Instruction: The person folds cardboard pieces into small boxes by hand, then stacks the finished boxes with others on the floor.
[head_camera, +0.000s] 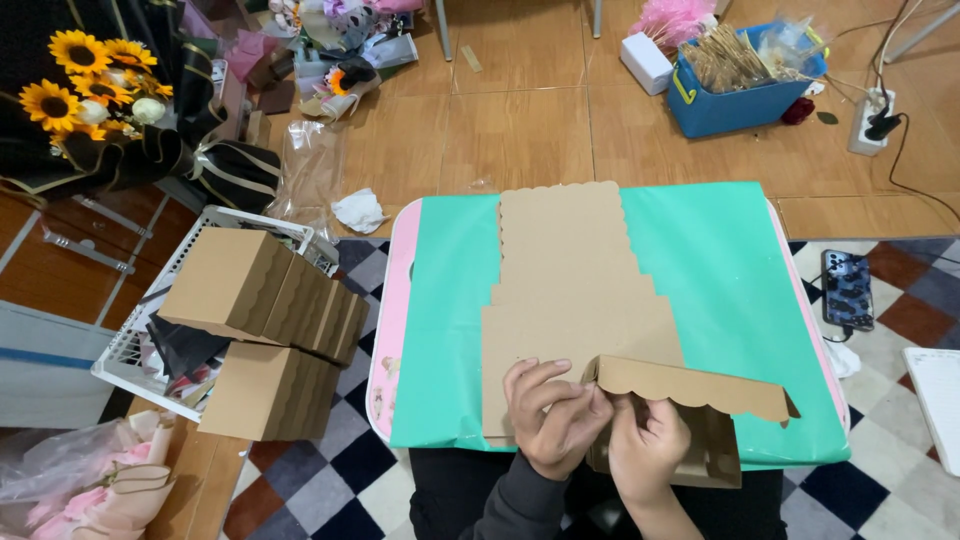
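Flat brown cardboard box blank (570, 290) with scalloped edges lies on the green-covered tabletop (720, 270), long axis running away from the person. Near edge: left hand (552, 418) and right hand (648, 445) side by side, touching. Both grips pinched on a raised scalloped flap (690, 388) of the blank, folded up at the near right corner. Left of the tabletop, folded cardboard boxes (265, 300) stacked over a white wire basket (135, 355). Phone (847, 290) on the floor, right.
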